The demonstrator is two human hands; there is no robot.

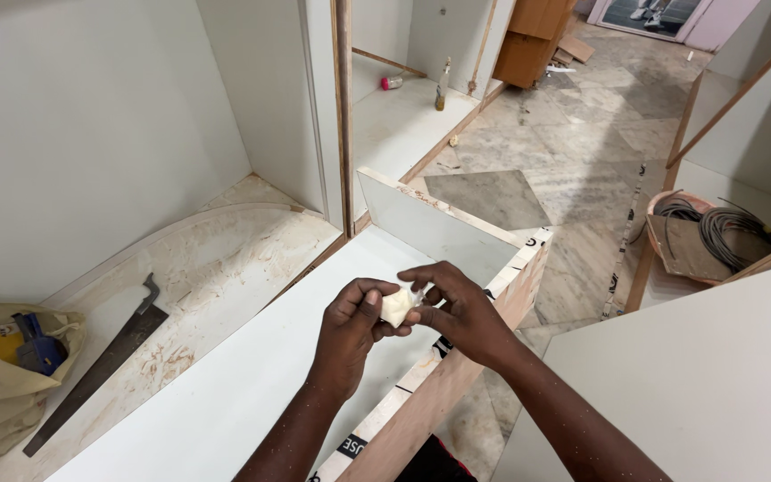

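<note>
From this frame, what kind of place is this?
Likely a room mid fit-out with carpentry under way: unfinished white laminate cabinet panels with raw plywood edges, a handsaw on a sawdust-strewn board, and coiled cable in a basin on the marble floor.

This is a room under fit-out, used as a carpentry site. Unfinished white laminate cabinet carcasses (314, 107) with raw plywood edges stand on a marble floor (573, 152), and sawdust covers one panel where a handsaw (100, 361) lies. Offcut boards (573, 46) and a basin of coiled cable (716, 234) sit about.
</note>
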